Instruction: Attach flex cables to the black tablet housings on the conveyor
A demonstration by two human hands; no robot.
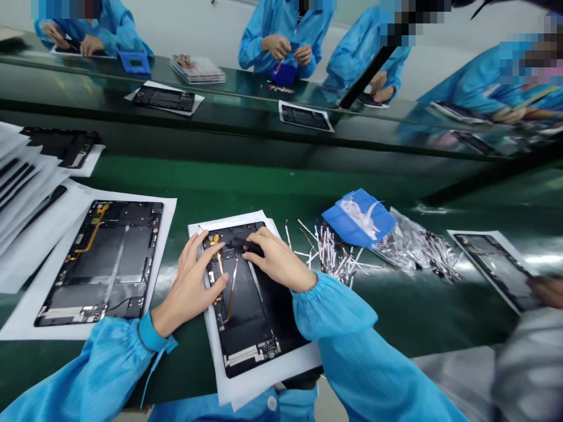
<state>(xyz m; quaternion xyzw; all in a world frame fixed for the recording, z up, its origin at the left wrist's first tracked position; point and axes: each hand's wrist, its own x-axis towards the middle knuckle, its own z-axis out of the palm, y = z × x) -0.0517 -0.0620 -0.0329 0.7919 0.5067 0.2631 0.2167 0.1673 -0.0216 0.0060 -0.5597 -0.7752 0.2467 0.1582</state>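
Observation:
Directly before me a black tablet housing (246, 316) lies on white sheets (290, 363), its inner parts and flex cables showing. Spread over the upper left edge of the housing, my left hand (191, 284) has its fingers apart and holds nothing. My right hand (279, 258) is closed round a black tool (248, 246), whose tip points left over the top part of the housing. A thin loose-looking strip (232, 287) runs down the housing below the hands.
Another open housing (105, 264) lies at left beside stacked sheets (30, 199). To the right are thin strips (329, 252), a blue pad (360, 217) and a plastic bag (404, 240). A co-worker's hand (548, 290) touches a housing (492, 264). People in blue sit across the bench.

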